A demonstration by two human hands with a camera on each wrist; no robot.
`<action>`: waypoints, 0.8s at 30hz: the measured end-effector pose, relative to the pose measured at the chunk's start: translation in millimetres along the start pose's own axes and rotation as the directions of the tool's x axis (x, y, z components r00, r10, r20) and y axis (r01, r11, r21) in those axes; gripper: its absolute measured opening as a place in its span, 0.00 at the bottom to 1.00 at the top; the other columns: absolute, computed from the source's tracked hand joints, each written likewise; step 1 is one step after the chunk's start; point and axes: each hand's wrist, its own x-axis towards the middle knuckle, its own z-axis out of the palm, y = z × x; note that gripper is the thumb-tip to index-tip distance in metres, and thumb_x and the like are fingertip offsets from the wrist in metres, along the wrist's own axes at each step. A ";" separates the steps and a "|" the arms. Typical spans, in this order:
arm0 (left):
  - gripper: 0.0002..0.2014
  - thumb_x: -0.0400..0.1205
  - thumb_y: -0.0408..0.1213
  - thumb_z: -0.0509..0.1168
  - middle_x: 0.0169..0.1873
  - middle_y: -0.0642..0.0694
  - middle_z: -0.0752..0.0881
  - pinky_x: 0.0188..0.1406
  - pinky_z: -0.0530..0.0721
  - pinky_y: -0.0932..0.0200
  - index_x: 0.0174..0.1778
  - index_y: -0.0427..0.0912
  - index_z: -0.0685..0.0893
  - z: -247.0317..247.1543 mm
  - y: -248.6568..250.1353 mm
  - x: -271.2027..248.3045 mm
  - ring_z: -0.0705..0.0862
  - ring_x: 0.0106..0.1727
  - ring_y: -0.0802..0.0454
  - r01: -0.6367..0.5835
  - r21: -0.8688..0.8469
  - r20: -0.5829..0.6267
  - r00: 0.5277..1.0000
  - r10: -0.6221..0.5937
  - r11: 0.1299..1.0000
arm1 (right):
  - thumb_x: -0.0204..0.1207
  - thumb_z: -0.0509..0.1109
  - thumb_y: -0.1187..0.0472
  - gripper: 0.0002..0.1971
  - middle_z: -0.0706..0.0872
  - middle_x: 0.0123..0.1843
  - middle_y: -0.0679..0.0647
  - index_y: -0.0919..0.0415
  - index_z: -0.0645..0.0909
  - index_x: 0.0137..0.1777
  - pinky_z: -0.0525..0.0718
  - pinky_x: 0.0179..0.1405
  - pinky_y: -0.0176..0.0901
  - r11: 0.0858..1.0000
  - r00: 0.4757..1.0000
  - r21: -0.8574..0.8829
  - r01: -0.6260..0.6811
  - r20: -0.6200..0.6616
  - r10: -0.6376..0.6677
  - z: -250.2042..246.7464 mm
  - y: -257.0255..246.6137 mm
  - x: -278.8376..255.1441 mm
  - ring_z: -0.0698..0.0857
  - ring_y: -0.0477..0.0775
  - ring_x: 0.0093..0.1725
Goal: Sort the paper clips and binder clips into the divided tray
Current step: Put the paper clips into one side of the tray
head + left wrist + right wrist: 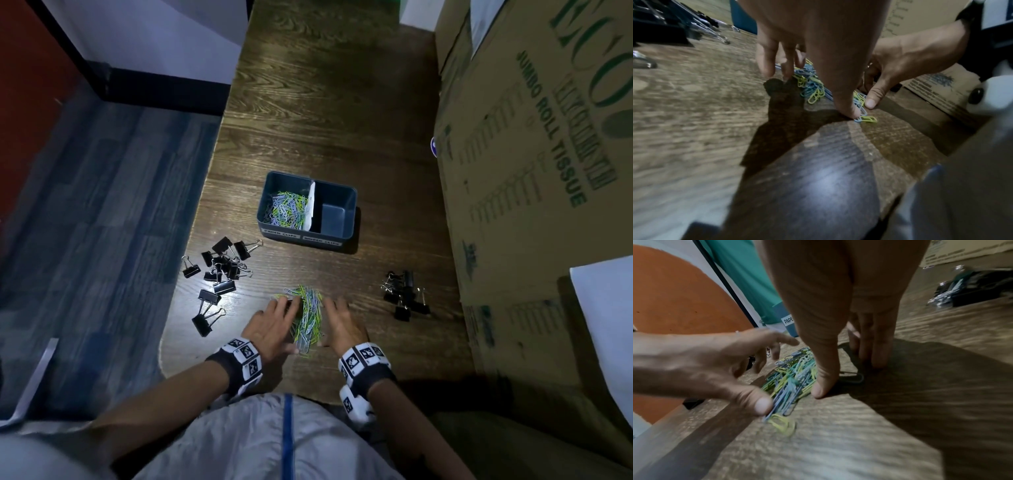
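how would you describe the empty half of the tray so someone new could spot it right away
On the dark wooden table, beyond the two hands, stands a blue-grey tray split by a white divider. The part you want is the right compartment, next to the cardboard box. Its bare floor shows, while the left compartment holds green and blue paper clips.

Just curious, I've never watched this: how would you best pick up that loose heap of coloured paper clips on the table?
Scoop the paper clip heap from both long sides, as the left hand and right hand flank it now. It is a long, loose ridge, so pinching from above would probably lift only a few.
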 end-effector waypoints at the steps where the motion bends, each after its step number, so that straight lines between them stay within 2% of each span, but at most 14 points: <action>1: 0.57 0.70 0.68 0.67 0.69 0.39 0.66 0.58 0.81 0.49 0.83 0.44 0.41 -2.5 -2.0 2.5 0.70 0.64 0.45 0.013 0.027 -0.030 0.999 -0.012 1.000 | 0.59 0.89 0.56 0.52 0.70 0.74 0.60 0.49 0.60 0.79 0.83 0.61 0.60 1.000 1.000 -0.027 0.001 -0.022 -0.002 -0.7 -3.9 3.3 0.77 0.65 0.69; 4: 0.55 0.71 0.69 0.66 0.77 0.36 0.59 0.67 0.75 0.45 0.83 0.42 0.45 -9.5 -11.6 7.6 0.67 0.72 0.40 0.084 0.065 -0.073 0.994 -0.080 0.994 | 0.60 0.88 0.54 0.57 0.63 0.76 0.60 0.46 0.54 0.84 0.80 0.65 0.61 1.000 1.000 -0.022 -0.021 -0.020 0.021 -5.1 -11.5 11.6 0.70 0.64 0.73; 6: 0.53 0.72 0.66 0.68 0.79 0.37 0.56 0.67 0.75 0.45 0.83 0.45 0.46 -12.1 -17.1 9.5 0.66 0.73 0.39 0.089 0.029 -0.063 0.994 -0.087 0.996 | 0.64 0.86 0.55 0.55 0.62 0.77 0.59 0.44 0.54 0.85 0.79 0.65 0.61 0.999 1.000 -0.053 0.015 0.016 -0.014 -10.2 -14.6 14.7 0.68 0.63 0.74; 9: 0.44 0.76 0.55 0.70 0.74 0.41 0.63 0.61 0.81 0.49 0.82 0.46 0.52 -13.6 -18.7 12.6 0.67 0.69 0.42 0.024 -0.054 -0.009 1.000 -0.025 0.998 | 0.69 0.82 0.56 0.46 0.66 0.73 0.58 0.45 0.61 0.84 0.80 0.63 0.58 0.991 0.994 -0.066 0.114 0.005 -0.113 -10.5 -16.3 15.8 0.69 0.62 0.72; 11: 0.35 0.79 0.45 0.70 0.69 0.41 0.67 0.56 0.84 0.48 0.79 0.45 0.60 -15.6 -18.1 13.1 0.69 0.67 0.42 -0.012 -0.101 -0.014 1.000 0.011 0.995 | 0.70 0.81 0.57 0.40 0.69 0.71 0.57 0.47 0.67 0.80 0.81 0.62 0.58 0.988 0.990 -0.054 0.142 -0.013 -0.143 -8.1 -18.7 16.0 0.73 0.62 0.70; 13: 0.31 0.78 0.33 0.69 0.65 0.40 0.71 0.53 0.84 0.47 0.76 0.44 0.66 -18.1 -18.9 12.0 0.74 0.64 0.41 -0.033 -0.150 -0.030 0.999 0.029 0.988 | 0.70 0.80 0.61 0.34 0.72 0.69 0.57 0.49 0.71 0.75 0.81 0.62 0.58 0.989 0.989 -0.031 0.146 -0.036 -0.147 -7.1 -21.7 15.2 0.76 0.62 0.68; 15: 0.29 0.76 0.26 0.69 0.61 0.40 0.75 0.53 0.83 0.51 0.73 0.42 0.71 -21.3 -20.0 11.1 0.79 0.58 0.43 -0.044 -0.221 -0.043 0.998 0.035 0.974 | 0.72 0.77 0.67 0.28 0.74 0.69 0.57 0.51 0.75 0.70 0.83 0.61 0.57 0.991 0.989 0.020 0.135 -0.068 -0.134 -7.0 -22.6 15.1 0.79 0.63 0.65; 18: 0.22 0.78 0.26 0.67 0.61 0.40 0.79 0.55 0.81 0.53 0.69 0.41 0.75 -27.3 -21.0 10.4 0.81 0.56 0.44 -0.039 -0.280 -0.047 0.999 0.026 0.959 | 0.72 0.72 0.73 0.23 0.80 0.68 0.54 0.51 0.81 0.63 0.85 0.59 0.54 0.991 0.990 0.077 0.109 -0.099 -0.101 -5.9 -19.1 19.2 0.83 0.61 0.61; 21: 0.17 0.79 0.28 0.68 0.57 0.43 0.80 0.54 0.82 0.55 0.63 0.42 0.80 -34.3 -23.4 7.7 0.82 0.53 0.45 -0.065 -0.297 -0.068 0.997 0.047 0.953 | 0.71 0.71 0.75 0.17 0.85 0.56 0.50 0.50 0.83 0.48 0.85 0.50 0.49 0.991 0.995 0.125 0.050 -0.092 -0.039 -16.1 -16.4 19.4 0.87 0.59 0.54; 24: 0.17 0.74 0.27 0.73 0.51 0.49 0.81 0.45 0.81 0.64 0.57 0.45 0.83 -42.4 -27.0 5.6 0.82 0.45 0.50 -0.119 -0.328 -0.158 0.985 0.070 0.937 | 0.76 0.64 0.76 0.16 0.86 0.50 0.54 0.56 0.87 0.52 0.85 0.51 0.50 0.984 0.998 0.175 0.012 -0.056 -0.002 -32.4 -12.4 9.6 0.86 0.61 0.52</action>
